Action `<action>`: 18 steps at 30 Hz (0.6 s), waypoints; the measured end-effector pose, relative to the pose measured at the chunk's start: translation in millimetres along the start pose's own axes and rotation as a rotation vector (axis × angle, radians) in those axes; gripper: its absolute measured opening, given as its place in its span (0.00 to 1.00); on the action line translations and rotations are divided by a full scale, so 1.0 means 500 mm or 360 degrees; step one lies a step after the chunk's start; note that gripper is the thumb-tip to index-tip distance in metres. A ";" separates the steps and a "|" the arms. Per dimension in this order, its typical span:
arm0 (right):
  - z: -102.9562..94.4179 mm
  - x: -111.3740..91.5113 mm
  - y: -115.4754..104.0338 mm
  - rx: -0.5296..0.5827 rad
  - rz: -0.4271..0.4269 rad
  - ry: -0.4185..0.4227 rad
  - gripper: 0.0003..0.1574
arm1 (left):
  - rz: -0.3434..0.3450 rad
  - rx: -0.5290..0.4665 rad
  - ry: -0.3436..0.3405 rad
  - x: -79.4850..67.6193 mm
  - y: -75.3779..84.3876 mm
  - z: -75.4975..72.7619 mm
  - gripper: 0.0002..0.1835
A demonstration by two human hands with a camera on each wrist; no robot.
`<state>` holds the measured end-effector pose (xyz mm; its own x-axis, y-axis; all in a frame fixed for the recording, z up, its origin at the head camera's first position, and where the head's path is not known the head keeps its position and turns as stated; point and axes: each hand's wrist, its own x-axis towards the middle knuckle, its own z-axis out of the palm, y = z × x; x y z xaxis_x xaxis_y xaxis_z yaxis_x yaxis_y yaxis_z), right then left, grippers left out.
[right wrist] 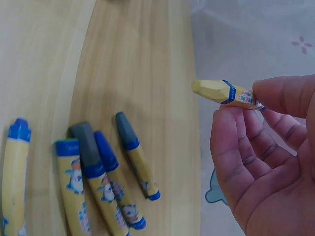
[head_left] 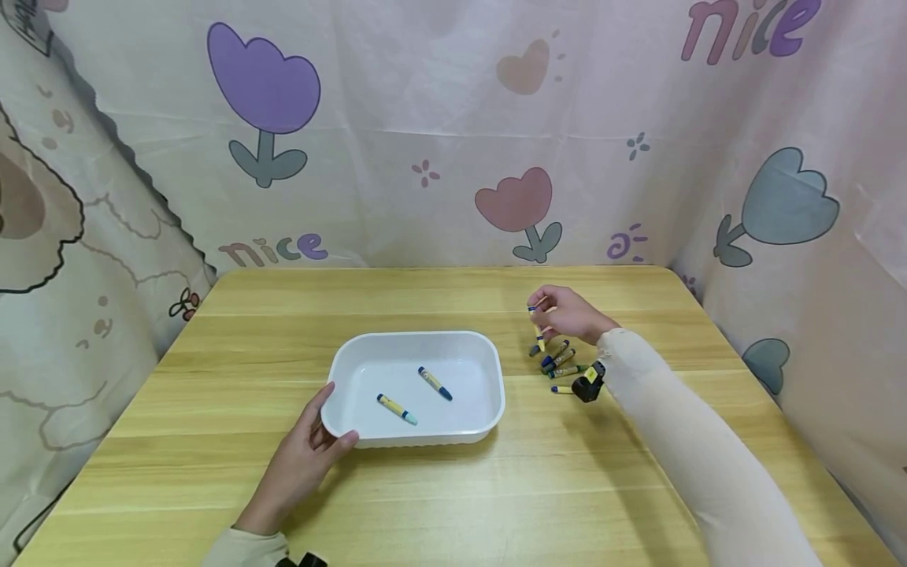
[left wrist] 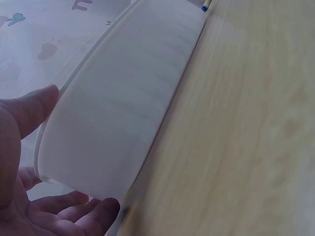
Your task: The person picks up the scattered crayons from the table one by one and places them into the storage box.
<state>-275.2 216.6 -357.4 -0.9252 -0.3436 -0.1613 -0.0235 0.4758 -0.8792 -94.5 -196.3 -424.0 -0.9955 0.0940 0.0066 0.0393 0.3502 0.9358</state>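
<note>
Head view: right hand [head_left: 570,313] pinches a yellow crayon [right wrist: 227,93], seemingly above the pile [head_left: 560,360].

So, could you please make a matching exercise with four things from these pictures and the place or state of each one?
Things:
1. yellow crayon
2. white tray
3. left hand
4. loose crayons

Places or states:
A. lying in a small heap on the table
B. pinched in the right hand, above the table
C. touching the near left corner of the tray
D. standing on the table with two crayons inside

Pairs: 1-B, 2-D, 3-C, 4-A
</note>
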 end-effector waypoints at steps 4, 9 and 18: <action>0.006 0.001 -0.013 -0.0015 -0.0006 0.0007 0.15 | -0.0003 0.0014 0.0005 0.000 0.000 0.000 0.47; 0.014 0.004 -0.030 -0.0012 -0.0023 0.0002 0.15 | -0.0011 0.0016 -0.0005 -0.001 -0.001 -0.001 0.47; 0.037 0.008 -0.066 -0.0014 -0.0064 -0.0043 0.14 | -0.0003 0.0027 -0.0006 -0.001 -0.002 -0.001 0.46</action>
<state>-271.0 184.5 -337.2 -0.9127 -0.3846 -0.1379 -0.0642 0.4684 -0.8812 -94.1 -197.2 -424.9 -0.9953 0.0970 0.0032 0.0387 0.3659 0.9298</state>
